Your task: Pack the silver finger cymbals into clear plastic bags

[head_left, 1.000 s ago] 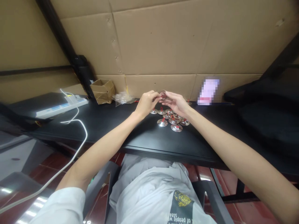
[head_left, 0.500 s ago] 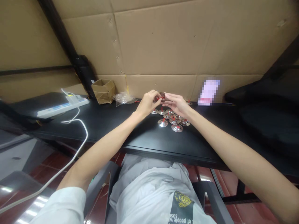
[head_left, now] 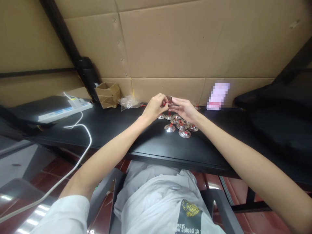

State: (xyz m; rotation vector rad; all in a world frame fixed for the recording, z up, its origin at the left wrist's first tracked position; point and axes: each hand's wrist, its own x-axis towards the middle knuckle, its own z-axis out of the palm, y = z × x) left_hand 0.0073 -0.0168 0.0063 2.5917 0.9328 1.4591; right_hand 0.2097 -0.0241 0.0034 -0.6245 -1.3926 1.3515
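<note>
Both my hands meet above a black table (head_left: 136, 136), far from my body. My left hand (head_left: 154, 109) pinches a red string at a small round metal cymbal (head_left: 169, 98), and my right hand (head_left: 184, 110) holds that same cymbal from the other side with curled fingers. Just below and in front of my hands lies a cluster of several small shiny metal cymbals with red strings (head_left: 180, 127) on the table top.
A small cardboard box (head_left: 108, 94) and a crumpled clear plastic bag (head_left: 128, 102) sit at the back left by the cardboard wall. A white power strip (head_left: 64, 110) with its cable (head_left: 83, 143) lies at the left. A black bag (head_left: 280, 126) fills the right side.
My hands have stayed together over the cymbals, with only slight finger movement around the held cymbal and its red string.
</note>
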